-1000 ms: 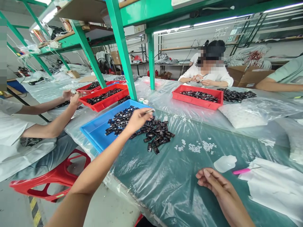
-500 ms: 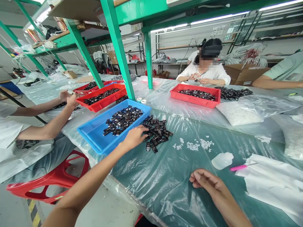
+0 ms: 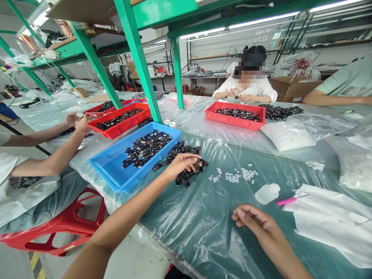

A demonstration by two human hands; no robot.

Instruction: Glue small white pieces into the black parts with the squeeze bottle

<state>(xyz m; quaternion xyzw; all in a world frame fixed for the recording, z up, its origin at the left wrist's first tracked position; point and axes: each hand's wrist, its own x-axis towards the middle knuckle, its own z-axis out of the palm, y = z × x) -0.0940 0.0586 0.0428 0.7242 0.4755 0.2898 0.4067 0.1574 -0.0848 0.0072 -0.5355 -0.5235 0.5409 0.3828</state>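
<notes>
My left hand reaches over a loose pile of small black plastic pieces. Thumb and fingers close on one black plastic piece at the pile's right side. Close behind this hand stands a blue tray, with many more such pieces inside. My right hand is near the table's front, its fingers curled and thumb pressed to them; anything inside is hidden. Small white bits lie in little heaps between the pile and a translucent whitish piece. A pink-handled tool rests by a white cloth-like sheet.
Red trays of black pieces stand at the left and across the table. A clear bag of white bits lies at right. Green posts rise from the table. Co-workers sit to the left and opposite. A red stool is at left.
My left hand has moved right from the pile's left edge and closed on a black piece. My right hand keeps its curled pose. The whole view has shifted slightly.
</notes>
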